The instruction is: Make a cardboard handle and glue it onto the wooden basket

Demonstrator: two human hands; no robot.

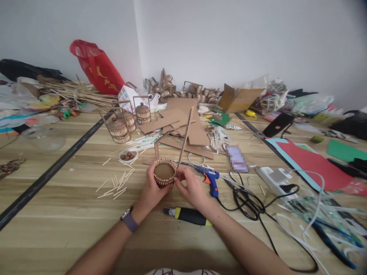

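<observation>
My left hand (155, 187) is closed around the left side of a small round basket (164, 180) made of short sticks, with a brown disc as its floor. At the basket's right side, my right hand (189, 185) pinches the lower end of a long brown strip (185, 135), which stands up and leans right. Another brown strip (156, 149) rises from the basket's far left and bends over. Just right of my hands lies a blue glue gun (211, 181). A utility knife (189, 215) with a black and yellow handle lies below them.
Loose short sticks (122, 181) and a small bowl (128, 156) of round brown things lie left. Lidded baskets (119, 130) with tall handles stand behind. Cardboard pieces (200, 128) lie ahead. Black scissors (248, 202), cables, a power strip (271, 179) and pliers (329, 240) occupy the right.
</observation>
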